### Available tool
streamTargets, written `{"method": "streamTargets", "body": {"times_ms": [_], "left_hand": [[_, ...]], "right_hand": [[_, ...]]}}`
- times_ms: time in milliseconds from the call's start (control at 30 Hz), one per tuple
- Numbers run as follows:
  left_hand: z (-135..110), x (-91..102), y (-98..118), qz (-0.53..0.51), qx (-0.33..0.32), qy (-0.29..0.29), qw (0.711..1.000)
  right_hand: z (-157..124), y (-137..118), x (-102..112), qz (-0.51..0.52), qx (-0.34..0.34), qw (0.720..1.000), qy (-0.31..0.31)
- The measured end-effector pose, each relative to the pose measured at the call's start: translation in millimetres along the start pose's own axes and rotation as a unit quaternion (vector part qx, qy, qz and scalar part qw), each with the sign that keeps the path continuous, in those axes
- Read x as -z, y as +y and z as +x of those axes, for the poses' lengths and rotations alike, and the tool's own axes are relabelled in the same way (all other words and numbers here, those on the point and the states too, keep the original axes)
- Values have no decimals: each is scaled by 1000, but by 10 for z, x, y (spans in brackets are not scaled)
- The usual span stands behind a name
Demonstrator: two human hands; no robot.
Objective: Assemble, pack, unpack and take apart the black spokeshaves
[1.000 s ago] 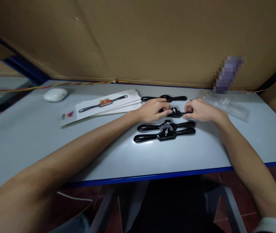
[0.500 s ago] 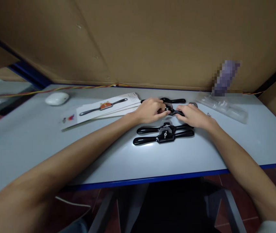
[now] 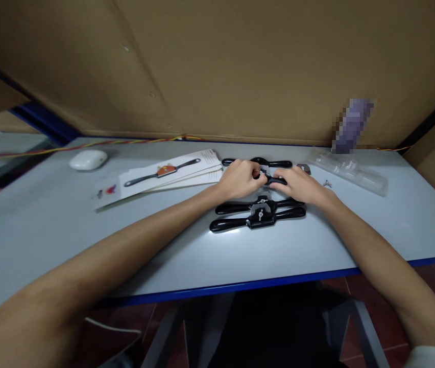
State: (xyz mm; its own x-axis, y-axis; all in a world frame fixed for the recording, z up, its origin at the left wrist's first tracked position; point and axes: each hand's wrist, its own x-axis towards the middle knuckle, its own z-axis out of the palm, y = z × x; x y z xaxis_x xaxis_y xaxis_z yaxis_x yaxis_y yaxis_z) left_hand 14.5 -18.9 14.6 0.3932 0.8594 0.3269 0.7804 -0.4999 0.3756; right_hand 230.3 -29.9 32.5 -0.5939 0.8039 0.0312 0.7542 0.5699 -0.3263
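Observation:
Both my hands meet over a black spokeshave (image 3: 274, 180) on the pale table (image 3: 164, 245). My left hand (image 3: 240, 179) is curled round its left handle. My right hand (image 3: 297, 185) covers its right handle, fingers pinched at the middle of the tool, where a small screw may be hidden. Two more black spokeshaves (image 3: 258, 219) lie side by side just in front of my hands. Another spokeshave (image 3: 258, 162) lies behind them. A small wing nut (image 3: 327, 183) and a metal piece (image 3: 304, 167) lie to the right.
Printed leaflets (image 3: 164, 171) showing the tool lie left of my hands. A white mouse-like object (image 3: 88, 159) sits at the far left. A clear plastic package (image 3: 349, 171) lies at the back right. Cardboard walls (image 3: 217, 66) close off the back; a cable (image 3: 87, 145) runs along them.
My right hand has slid left along the spokeshave from its right end to its middle, close to my left hand. A small wing nut now shows on the table where it was.

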Motion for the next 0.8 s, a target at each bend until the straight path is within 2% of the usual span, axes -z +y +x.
{"method": "streamTargets", "body": {"times_ms": [167,367,500,633,800], "left_hand": [[-12,8,15,39,-22,-27,999],[32,111,-17,71,-73,-89,991],[60,146,-47,97,-96,-121,983],[27,129,-48,85,-95,-97,987],[81,165,-175,-55,-50,-57,996]], "right_hand": [[23,49,10,16,28,999,-19],[48,97,6,15,67,997,-22],[40,84,7,18,63,997,-31],[10,69,37,27,42,998,-24],[-14,95,106,31,66,997,-32]]}}
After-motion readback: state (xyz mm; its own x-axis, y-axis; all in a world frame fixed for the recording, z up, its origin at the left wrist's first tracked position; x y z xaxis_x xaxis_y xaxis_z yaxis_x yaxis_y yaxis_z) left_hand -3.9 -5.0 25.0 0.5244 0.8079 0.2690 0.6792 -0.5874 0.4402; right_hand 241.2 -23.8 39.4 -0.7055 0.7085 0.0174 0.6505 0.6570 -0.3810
